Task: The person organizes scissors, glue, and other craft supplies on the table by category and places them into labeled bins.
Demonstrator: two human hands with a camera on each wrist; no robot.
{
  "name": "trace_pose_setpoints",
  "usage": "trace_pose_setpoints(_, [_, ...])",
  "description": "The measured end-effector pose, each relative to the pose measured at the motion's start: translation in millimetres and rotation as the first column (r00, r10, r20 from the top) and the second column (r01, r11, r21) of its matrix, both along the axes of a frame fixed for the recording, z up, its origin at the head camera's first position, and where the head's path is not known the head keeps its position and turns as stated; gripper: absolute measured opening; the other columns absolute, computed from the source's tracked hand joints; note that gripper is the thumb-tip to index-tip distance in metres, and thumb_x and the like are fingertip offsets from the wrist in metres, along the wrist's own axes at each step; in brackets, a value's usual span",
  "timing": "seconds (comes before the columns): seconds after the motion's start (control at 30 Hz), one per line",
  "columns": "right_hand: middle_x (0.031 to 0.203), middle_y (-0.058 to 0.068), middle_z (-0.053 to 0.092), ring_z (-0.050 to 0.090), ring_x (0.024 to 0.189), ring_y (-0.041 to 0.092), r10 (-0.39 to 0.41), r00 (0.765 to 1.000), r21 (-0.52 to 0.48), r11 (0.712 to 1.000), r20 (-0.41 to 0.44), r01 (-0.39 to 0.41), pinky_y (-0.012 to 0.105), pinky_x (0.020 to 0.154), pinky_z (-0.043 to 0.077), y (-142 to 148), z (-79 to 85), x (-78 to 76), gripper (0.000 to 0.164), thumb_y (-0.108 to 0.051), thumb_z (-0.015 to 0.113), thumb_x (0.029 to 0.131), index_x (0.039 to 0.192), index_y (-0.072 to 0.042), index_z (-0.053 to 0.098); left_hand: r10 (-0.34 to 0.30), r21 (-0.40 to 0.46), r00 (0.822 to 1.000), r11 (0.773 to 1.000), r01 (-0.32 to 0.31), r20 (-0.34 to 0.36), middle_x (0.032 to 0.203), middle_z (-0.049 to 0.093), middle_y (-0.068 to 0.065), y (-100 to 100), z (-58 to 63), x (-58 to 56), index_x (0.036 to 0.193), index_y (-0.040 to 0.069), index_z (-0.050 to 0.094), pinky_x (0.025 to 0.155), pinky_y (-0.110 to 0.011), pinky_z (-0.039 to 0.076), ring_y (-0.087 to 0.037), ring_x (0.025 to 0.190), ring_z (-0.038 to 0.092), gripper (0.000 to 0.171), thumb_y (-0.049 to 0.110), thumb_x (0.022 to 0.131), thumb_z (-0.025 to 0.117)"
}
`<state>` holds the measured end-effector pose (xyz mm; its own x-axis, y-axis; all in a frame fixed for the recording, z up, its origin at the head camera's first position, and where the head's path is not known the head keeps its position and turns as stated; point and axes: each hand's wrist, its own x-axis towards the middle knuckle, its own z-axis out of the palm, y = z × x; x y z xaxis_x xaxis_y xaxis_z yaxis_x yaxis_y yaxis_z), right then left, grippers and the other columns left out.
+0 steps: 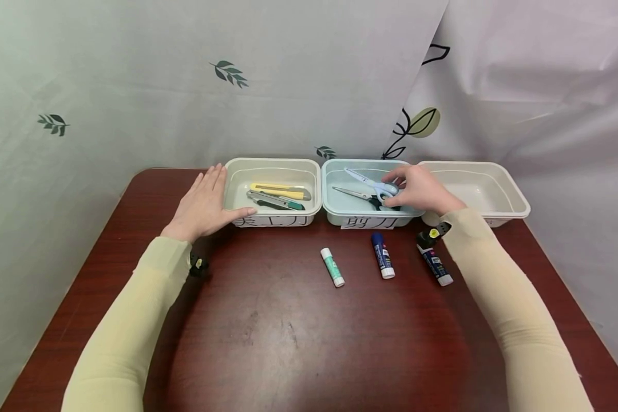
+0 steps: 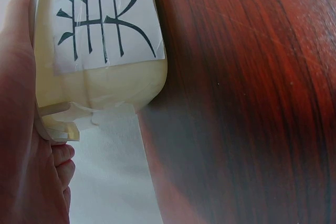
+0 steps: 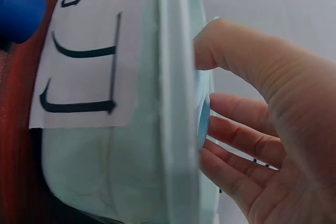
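My left hand (image 1: 202, 201) rests on the left rim of a cream bin (image 1: 230, 197), its fingers straight and its thumb along the front edge. A yellow utility knife (image 1: 275, 190) and a grey-green utility knife (image 1: 283, 202) lie inside that bin. Over the light blue bin (image 1: 335, 213) in the middle, my right hand (image 1: 417, 186) holds light blue scissors (image 1: 369, 182) by their handles. Beneath them lie black-handled scissors (image 1: 354, 193), partly hidden. The right wrist view shows the thumb and fingers around a light blue handle (image 3: 203, 121), partly behind the bin's rim.
Another cream bin (image 1: 494, 191) stands at the right, partly behind my right wrist. On the table in front lie a green-and-white glue stick (image 1: 332, 267), a blue glue stick (image 1: 383, 256) and a dark blue glue stick (image 1: 435, 266). Paper labels (image 1: 368, 222) mark the bin fronts.
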<state>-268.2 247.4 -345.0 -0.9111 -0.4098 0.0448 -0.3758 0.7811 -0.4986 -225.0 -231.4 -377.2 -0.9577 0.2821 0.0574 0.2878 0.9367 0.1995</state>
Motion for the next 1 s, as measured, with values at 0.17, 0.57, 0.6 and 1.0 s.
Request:
trace_pose_setpoints(0.17, [0.109, 0.019, 0.068, 0.063, 0.097, 0.033, 0.03, 1.0, 0.006, 1.0, 0.003, -0.03, 0.048, 0.084, 0.052, -3, -6.5, -2.0, 0.047, -0.014, 0.087, 0.075, 0.117, 0.003, 0.073, -0.001, -0.002, 1.0, 1.0, 0.001, -0.004, 0.165, 0.01, -0.027, 0, -0.7, 1.0, 0.159, -0.009, 0.008, 0.124, -0.046, 0.001, -0.037, 0.153, 0.007, 0.125, 0.083, 0.086, 0.051])
trace_pose_setpoints(0.57, [0.122, 0.025, 0.067, 0.064, 0.111, 0.04, 0.045, 0.998, 0.029, 0.998, 0.052, -0.047, 0.054, 0.095, 0.051, -8, -12.5, -5.0, 0.055, -0.022, 0.085, 0.084, 0.127, 0.007, 0.067, -0.001, -0.003, 1.0, 1.0, 0.001, 0.004, 0.166, 0.009, -0.026, 0, -1.9, 0.3, 0.159, -0.008, 0.008, 0.124, -0.044, -0.001, -0.037, 0.154, 0.006, 0.125, 0.084, 0.085, 0.05])
trace_pose_setpoints(0.6, [0.124, 0.025, 0.066, 0.064, 0.113, 0.041, 0.046, 0.998, 0.034, 0.998, 0.052, -0.048, 0.054, 0.097, 0.051, -8, -12.7, -5.0, 0.056, -0.024, 0.084, 0.085, 0.129, 0.007, 0.066, -0.001, -0.003, 1.0, 1.0, 0.001, 0.003, 0.166, 0.009, -0.026, 0, -2.0, 0.1, 0.159, -0.008, 0.008, 0.124, -0.044, -0.001, -0.037, 0.154, 0.006, 0.125, 0.084, 0.085, 0.05])
trace_pose_setpoints(1.0, [0.135, 0.024, 0.061, 0.058, 0.121, 0.042, -0.006, 0.998, -0.012, 1.0, 0.058, 0.006, 0.054, 0.104, 0.046, -5, 2.0, 3.0, 0.06, -0.028, 0.079, 0.092, 0.137, 0.006, 0.06, -0.001, -0.006, 1.0, 1.0, 0.001, 0.001, 0.166, 0.009, -0.026, -1, -1.6, -1.3, 0.16, -0.007, 0.007, 0.124, -0.044, -0.002, -0.037, 0.154, 0.006, 0.125, 0.084, 0.085, 0.05])
